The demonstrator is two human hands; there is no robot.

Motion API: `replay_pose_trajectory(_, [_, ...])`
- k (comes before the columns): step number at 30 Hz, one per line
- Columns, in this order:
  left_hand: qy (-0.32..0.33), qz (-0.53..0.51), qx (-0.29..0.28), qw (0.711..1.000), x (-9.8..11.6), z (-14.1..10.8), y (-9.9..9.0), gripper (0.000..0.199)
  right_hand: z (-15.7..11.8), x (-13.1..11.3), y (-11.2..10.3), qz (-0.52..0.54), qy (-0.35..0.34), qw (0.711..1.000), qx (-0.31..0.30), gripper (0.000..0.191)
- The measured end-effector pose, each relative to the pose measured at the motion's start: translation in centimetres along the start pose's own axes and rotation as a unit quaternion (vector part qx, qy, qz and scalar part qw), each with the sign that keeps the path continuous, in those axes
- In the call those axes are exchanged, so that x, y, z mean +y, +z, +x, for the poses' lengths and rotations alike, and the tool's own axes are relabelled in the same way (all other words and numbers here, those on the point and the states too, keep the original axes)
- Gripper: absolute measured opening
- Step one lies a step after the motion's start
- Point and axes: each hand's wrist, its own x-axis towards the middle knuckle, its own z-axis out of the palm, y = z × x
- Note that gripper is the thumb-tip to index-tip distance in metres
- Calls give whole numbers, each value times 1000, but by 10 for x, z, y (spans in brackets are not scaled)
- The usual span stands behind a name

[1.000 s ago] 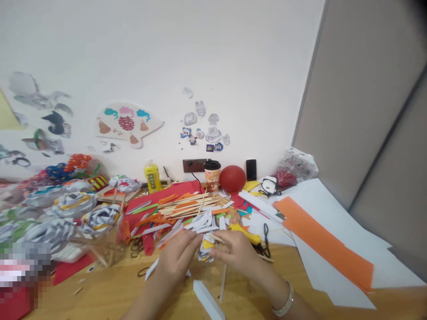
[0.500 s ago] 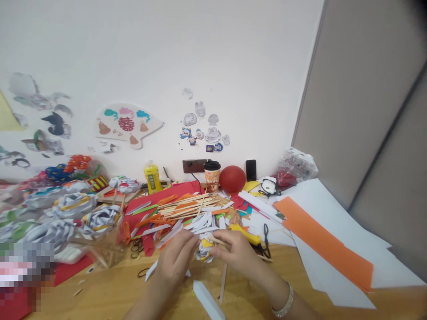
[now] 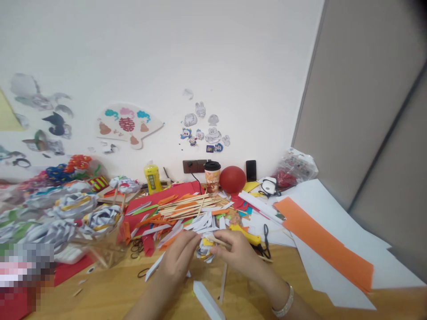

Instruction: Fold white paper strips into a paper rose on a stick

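Note:
A small white and yellow folded-paper flower [image 3: 204, 250] is between my hands above the front of the table. On its left side, my left hand [image 3: 178, 258] has its fingers curled and pressed together against the folds, the thumb mostly hidden. My right hand [image 3: 233, 251] is closed at the right side, pinching a thin wooden stick [image 3: 220, 242] whose end points at the flower. Whether the stick touches the paper I cannot tell. Just behind the flower lie loose white paper strips [image 3: 203, 221]. A folded white strip [image 3: 207, 300] lies in front.
Behind are a pile of wooden sticks [image 3: 187, 206], a paper cup [image 3: 212, 178], a red balloon [image 3: 232, 179] and a yellow bottle [image 3: 152, 178]. A yellow glue gun [image 3: 248, 234] lies right of my hands. Orange paper [image 3: 327, 244] is at right, finished paper flowers [image 3: 75, 204] at left.
Almost nothing differs. My left hand has shifted very slightly around the flower, and my right hand keeps its place with the stick.

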Motion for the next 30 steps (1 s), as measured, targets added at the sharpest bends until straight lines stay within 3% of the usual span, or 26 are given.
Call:
replay_pose_trajectory(11, [-8, -20, 6, 1000, -4, -8, 6, 32, -1, -1, 0, 14, -1, 1000, -9, 23])
replay_pose_trajectory(14, [-57, -52, 21, 997, 2, 3, 5, 26, 0, -1, 0, 22, 4, 1000, -5, 20])
replay_pose_trajectory(17, [-157, -100, 25, 982, 8, 14, 4, 25, 0, 0, 1, 51, 22, 998, 9, 20])
replay_pose_trajectory(20, [-278, -187, -8, 942, 14, 16, 4, 30, 0, 3, 2, 77, 48, 995, 37, 23])
replay_pose_trajectory(23, [-356, -311, -31, 881, 19, 11, 10, 36, 1, 5, 2, 75, 71, 992, 73, 28])
replay_pose_trajectory(27, [-390, -482, -3, 785, 23, 10, 23, 51, 2, 5, 2, 41, 54, 995, 76, 30])
replay_pose_trajectory(30, [-393, -529, 40, 751, 23, 16, 27, 48, 2, 4, 3, -2, 22, 997, 68, 28])
